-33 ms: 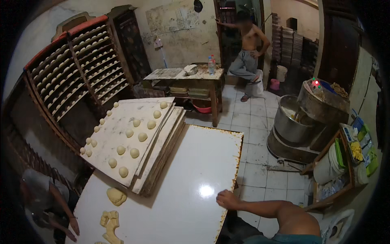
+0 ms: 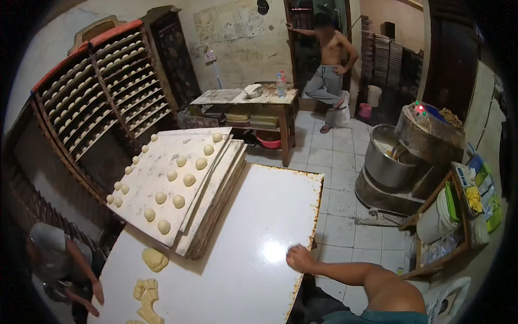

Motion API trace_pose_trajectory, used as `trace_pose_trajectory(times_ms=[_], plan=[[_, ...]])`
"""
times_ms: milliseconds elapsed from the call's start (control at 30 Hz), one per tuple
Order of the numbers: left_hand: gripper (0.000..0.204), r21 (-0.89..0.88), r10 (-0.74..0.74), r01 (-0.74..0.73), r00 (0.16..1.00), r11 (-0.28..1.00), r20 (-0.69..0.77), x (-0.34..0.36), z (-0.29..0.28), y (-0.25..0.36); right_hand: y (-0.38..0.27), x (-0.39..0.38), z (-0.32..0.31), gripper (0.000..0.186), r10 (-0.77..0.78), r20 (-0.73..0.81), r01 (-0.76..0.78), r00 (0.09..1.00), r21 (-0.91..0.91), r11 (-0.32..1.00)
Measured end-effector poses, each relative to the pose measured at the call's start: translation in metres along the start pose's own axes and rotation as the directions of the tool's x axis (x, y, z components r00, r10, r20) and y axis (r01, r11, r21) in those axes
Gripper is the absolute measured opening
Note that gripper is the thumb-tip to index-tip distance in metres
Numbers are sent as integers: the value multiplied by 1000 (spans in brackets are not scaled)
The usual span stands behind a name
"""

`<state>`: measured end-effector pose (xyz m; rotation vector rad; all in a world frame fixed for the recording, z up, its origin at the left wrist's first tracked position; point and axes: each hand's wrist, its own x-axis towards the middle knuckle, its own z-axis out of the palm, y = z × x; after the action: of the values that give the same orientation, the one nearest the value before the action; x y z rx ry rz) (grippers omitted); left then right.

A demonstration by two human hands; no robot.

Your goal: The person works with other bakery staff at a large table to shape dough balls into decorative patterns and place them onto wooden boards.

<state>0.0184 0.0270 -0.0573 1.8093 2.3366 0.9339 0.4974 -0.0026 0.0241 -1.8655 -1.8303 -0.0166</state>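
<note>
My right hand rests at the right edge of a white-topped table, its fingers curled into a loose fist with nothing visible in it. The bare right arm reaches in from the lower right, below a teal sleeve. My left hand is out of view. Across the tabletop, to the left, sit a rounded lump of dough and a long, uneven piece of dough. Beyond them a stack of floured boards lies on the table, the top one carrying several round dough balls.
A co-worker in grey is at the left, hands by the table edge. Another person leans in the doorway. A rack of dough balls lines the back left. A mixer bowl and a shelf with buckets stand right.
My right hand has shifted slightly up on the table edge, still curled. The co-worker's hands at the left have moved a little. The dough and boards stay in place.
</note>
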Motion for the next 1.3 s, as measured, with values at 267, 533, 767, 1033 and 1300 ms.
trace_pose_trajectory(times_ms=[267,533,767,1033,1300], plan=[[15,-31,56,-54,996,998,62,-32,-69,55,-22,-35,22,5,-176,-233,240,956,287,927],[18,21,113,-115,992,993,57,-48,-83,73,-57,-51,35,11,-82,-109,112,991,305,946],[18,31,20,-12,961,999,-275,-18,-33,-25,-71,5,37,11,140,-93,-107,986,296,949],[1,3,-255,266,926,964,-280,8,-59,2,-38,-30,0,23,645,449,-612,619,790,36],[29,-880,-923,370,347,298,-167,-43,-77,75,74,325,-110,39,165,371,-402,914,888,225]])
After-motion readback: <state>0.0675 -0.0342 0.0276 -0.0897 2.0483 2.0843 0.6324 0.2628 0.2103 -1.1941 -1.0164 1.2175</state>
